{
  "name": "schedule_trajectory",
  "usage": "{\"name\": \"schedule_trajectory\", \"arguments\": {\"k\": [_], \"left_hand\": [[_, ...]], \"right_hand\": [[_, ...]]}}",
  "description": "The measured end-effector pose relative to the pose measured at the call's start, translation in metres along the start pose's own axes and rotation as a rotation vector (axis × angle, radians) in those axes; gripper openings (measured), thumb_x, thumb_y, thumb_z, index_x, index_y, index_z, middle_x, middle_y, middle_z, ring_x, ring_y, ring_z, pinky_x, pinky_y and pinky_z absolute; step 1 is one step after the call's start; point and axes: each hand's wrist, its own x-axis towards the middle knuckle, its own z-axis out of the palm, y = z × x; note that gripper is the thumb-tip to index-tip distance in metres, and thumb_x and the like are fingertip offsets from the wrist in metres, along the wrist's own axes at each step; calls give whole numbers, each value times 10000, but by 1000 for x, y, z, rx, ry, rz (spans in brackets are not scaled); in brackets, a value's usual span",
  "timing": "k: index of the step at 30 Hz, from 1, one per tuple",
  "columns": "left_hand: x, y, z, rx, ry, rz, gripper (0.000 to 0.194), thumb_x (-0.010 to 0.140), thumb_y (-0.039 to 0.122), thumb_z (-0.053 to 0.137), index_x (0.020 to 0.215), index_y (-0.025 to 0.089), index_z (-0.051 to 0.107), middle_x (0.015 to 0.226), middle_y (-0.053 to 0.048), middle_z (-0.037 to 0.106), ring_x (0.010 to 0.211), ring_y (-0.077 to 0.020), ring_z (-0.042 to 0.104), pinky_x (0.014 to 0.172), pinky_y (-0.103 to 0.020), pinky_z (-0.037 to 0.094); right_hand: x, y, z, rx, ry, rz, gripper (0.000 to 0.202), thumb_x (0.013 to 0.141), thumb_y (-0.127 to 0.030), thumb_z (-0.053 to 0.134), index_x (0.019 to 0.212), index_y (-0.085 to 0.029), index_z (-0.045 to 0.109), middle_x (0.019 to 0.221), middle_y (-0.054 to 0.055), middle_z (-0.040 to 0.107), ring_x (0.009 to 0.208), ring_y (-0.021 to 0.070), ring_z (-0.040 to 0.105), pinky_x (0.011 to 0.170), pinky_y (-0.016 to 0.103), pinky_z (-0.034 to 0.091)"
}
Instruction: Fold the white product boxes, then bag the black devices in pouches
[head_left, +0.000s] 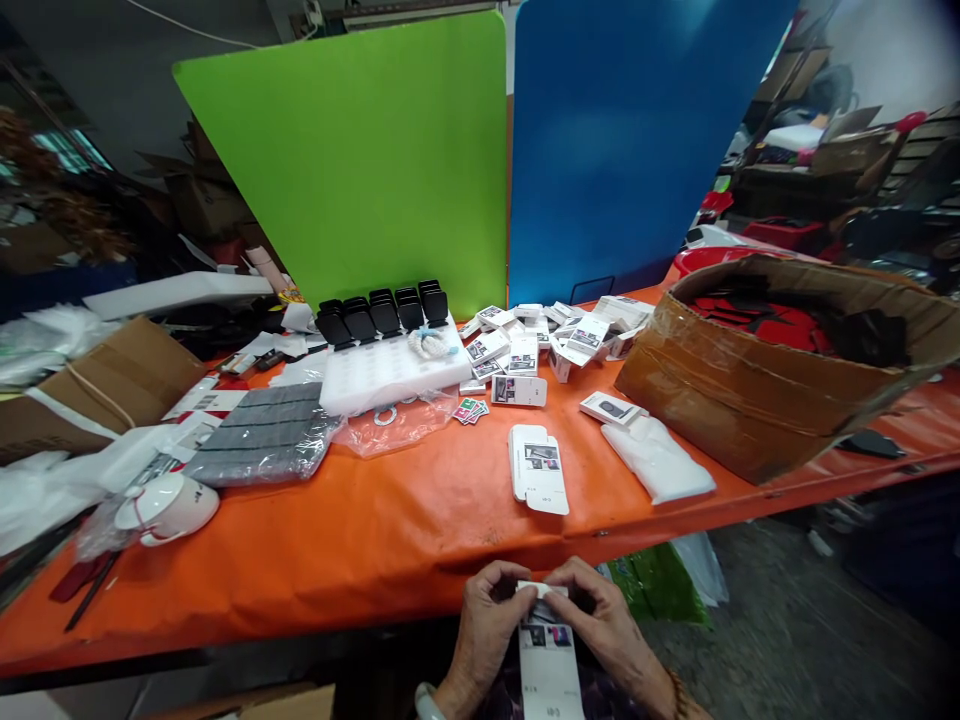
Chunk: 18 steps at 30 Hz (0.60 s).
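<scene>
Just in front of the table's edge, my left hand (487,625) and my right hand (604,620) hold one white printed carton (550,665) between them. Both thumbs meet at its upper end, with the fingers curled behind. The carton's printed face shows small pictures and text. On the orange table above my hands lies a stack of flat white cartons (538,468). Farther back is a pile of small white boxes (523,355). A boxed item (609,409) rests by a white foam pouch (660,460).
A large cardboard box (720,400) holding red and black pieces stands right. White foam (390,375) with black parts sits at the back beside green (360,160) and blue (615,140) panels. Left are a grey packet (266,435) and a white cup (176,507) on the orange table (337,560).
</scene>
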Motion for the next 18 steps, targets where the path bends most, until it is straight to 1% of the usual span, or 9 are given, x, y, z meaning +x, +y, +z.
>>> {"name": "schedule_trajectory", "arguments": {"k": [2, 5, 7, 9, 11, 14, 16, 18], "left_hand": [[2, 4, 3, -40, 7, -20, 138, 669, 244, 715, 753, 145, 670, 672, -4, 643, 653, -146, 564, 640, -254, 453], [3, 10, 5, -16, 10, -33, 106, 658, 231, 712, 687, 148, 652, 635, 13, 620, 625, -132, 543, 620, -243, 436], [3, 13, 5, 35, -2, -47, 96, 653, 221, 707, 653, 144, 648, 614, 17, 609, 609, -127, 529, 607, -240, 423], [2, 13, 2, 77, -30, -71, 115, 663, 235, 702, 630, 138, 650, 597, 15, 604, 595, -125, 520, 597, -242, 413], [1, 10, -2, 90, -76, -91, 153, 676, 267, 702, 625, 130, 656, 593, 7, 612, 588, -128, 521, 594, -249, 409], [-2, 1, -9, 79, -127, -102, 189, 671, 302, 720, 665, 118, 677, 625, -13, 646, 606, -142, 546, 612, -260, 417], [-3, -6, -11, 86, -135, -110, 208, 659, 314, 737, 679, 115, 678, 640, -23, 657, 619, -150, 559, 616, -263, 421], [-2, -9, -10, 120, -136, -103, 209, 650, 313, 744, 663, 120, 666, 638, -28, 651, 622, -157, 563, 608, -263, 424]], "right_hand": [[5, -2, 0, 136, -13, 103, 297, 737, -474, 676, 709, -181, 637, 637, -5, 563, 586, 146, 493, 570, 264, 386], [9, -2, 1, 339, -51, 221, 330, 668, -475, 734, 676, -173, 600, 583, -29, 551, 549, 122, 474, 558, 245, 372], [10, 1, 2, 396, -53, 255, 342, 634, -463, 762, 651, -168, 588, 577, -35, 547, 544, 112, 464, 555, 236, 365], [9, 5, 2, 415, -60, 276, 356, 626, -472, 765, 637, -166, 582, 576, -35, 545, 538, 109, 456, 545, 233, 357], [6, 10, 3, 378, -65, 257, 358, 652, -489, 743, 634, -166, 590, 582, -27, 545, 546, 115, 462, 550, 239, 363], [1, 14, 4, 203, -41, 113, 343, 720, -497, 687, 640, -166, 642, 645, 5, 560, 624, 148, 504, 610, 266, 401], [-3, 15, 4, 93, -38, 33, 332, 745, -491, 663, 667, -168, 677, 706, 27, 575, 680, 168, 531, 648, 281, 418], [-4, 13, 3, 29, -65, 18, 321, 753, -480, 656, 682, -167, 676, 722, 30, 578, 685, 168, 537, 641, 279, 420]]}}
